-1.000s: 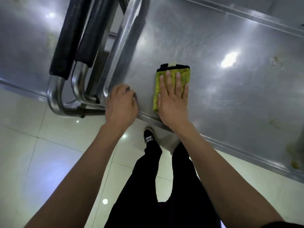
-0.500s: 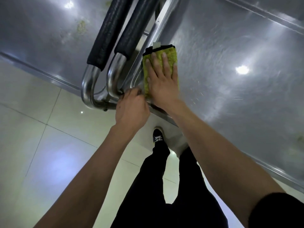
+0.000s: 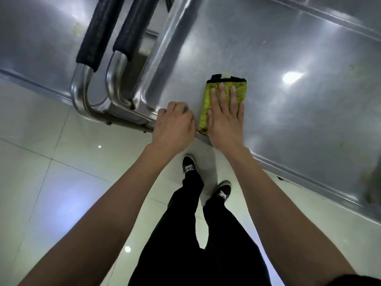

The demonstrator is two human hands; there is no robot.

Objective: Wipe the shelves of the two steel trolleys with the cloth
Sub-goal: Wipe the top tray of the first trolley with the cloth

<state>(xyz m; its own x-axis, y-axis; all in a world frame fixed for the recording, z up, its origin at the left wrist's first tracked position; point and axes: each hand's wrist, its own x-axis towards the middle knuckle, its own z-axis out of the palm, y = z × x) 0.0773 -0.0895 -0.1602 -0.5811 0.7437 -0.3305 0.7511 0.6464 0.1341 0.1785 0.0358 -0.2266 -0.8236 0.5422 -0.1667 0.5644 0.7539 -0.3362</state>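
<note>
A folded yellow-green cloth [image 3: 206,104] with a black edge lies flat on the top shelf of the right steel trolley [image 3: 288,58], close to its near rim. My right hand [image 3: 225,118] presses on the cloth with straight, spread fingers. My left hand [image 3: 174,124] has its fingers curled over the near rim of that shelf, just left of the cloth. The top shelf of the left steel trolley [image 3: 35,38] shows at the upper left.
Two steel handle bars with black foam grips [image 3: 97,36] [image 3: 134,27] stand side by side between the two trolleys. Brownish stains [image 3: 369,182] mark the right shelf near its right end. Below me are pale floor tiles [image 3: 51,182] and my own legs and shoes.
My right hand slid the cloth from the shelf's left corner by the handles back to the right along the near rim. My left hand stayed on the rim.
</note>
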